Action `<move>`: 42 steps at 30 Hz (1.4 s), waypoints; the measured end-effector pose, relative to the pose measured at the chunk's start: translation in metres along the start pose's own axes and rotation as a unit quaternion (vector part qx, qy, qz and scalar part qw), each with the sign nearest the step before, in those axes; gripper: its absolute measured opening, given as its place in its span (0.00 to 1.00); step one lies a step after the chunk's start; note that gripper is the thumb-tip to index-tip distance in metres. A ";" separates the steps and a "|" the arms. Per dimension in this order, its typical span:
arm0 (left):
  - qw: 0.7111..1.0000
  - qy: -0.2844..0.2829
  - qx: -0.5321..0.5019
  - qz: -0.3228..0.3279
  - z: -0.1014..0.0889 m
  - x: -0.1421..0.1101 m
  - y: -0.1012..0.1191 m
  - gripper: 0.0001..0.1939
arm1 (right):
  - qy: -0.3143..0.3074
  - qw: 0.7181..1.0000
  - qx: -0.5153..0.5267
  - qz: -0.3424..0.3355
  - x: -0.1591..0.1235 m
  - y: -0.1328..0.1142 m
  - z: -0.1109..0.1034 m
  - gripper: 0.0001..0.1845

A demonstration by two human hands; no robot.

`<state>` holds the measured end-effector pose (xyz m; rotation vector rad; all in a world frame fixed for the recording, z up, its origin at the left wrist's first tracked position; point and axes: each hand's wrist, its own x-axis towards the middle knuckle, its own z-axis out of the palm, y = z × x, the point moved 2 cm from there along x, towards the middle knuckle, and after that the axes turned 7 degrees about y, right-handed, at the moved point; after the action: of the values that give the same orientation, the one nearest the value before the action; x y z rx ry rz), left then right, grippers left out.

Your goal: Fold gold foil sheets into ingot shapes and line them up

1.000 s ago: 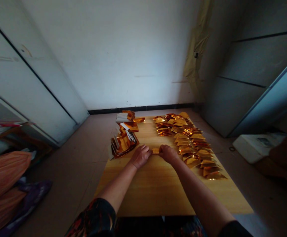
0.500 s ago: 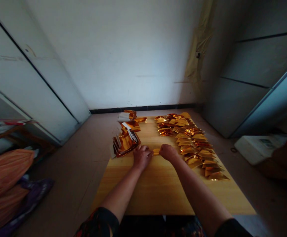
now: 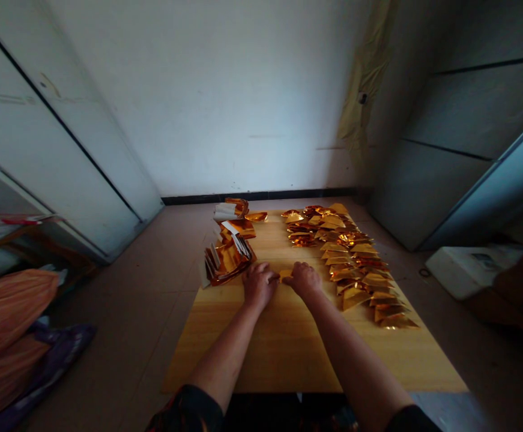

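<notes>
A small folded piece of gold foil (image 3: 285, 275) lies on the pale wooden board (image 3: 288, 357), pinched between my left hand (image 3: 259, 284) and my right hand (image 3: 304, 281). Both hands press close around it, with their fingers curled over its ends. Just right of my right hand, several folded gold foil triangles (image 3: 349, 258) lie in overlapping rows. Beyond my left hand sits a stack of folded gold foil with white paper edges (image 3: 227, 261). Smaller bundles of foil and white paper (image 3: 232, 209) rest behind it.
The board lies on a tiled floor against a white wall (image 3: 198, 102). Orange fabric bags (image 3: 9, 312) and a purple cloth (image 3: 58, 360) lie at lower left. A white box (image 3: 463, 273) sits on the floor at right, beside tall grey panels.
My hands have drawn slightly closer together over the foil piece, covering more of it. The view has shifted slightly. The foil rows and stack have not visibly moved.
</notes>
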<state>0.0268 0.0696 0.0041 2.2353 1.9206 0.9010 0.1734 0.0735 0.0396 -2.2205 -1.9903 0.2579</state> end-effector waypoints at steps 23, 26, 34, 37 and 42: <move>1.000 0.004 -0.003 0.014 0.000 -0.004 -0.002 0.08 | -0.013 0.991 0.133 -0.028 0.014 0.035 0.009 0.13; 1.000 0.014 -0.007 0.023 0.000 -0.004 -0.003 0.09 | -0.009 0.991 0.130 -0.026 0.016 0.038 0.012 0.14; 0.999 0.003 0.004 0.033 -0.002 -0.007 -0.002 0.13 | -0.008 0.991 0.126 -0.033 0.013 0.037 0.011 0.14; 0.999 0.005 0.008 0.051 -0.001 -0.009 -0.001 0.11 | 0.000 0.992 0.115 -0.044 0.008 0.036 0.008 0.13; 0.998 0.015 0.008 0.066 0.000 -0.010 0.000 0.11 | 0.023 0.993 0.097 -0.057 -0.002 0.034 0.004 0.10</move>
<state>0.0263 0.0604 0.0002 2.3953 1.8148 0.9433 0.2051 0.0675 0.0280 -1.9705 -1.9686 0.3642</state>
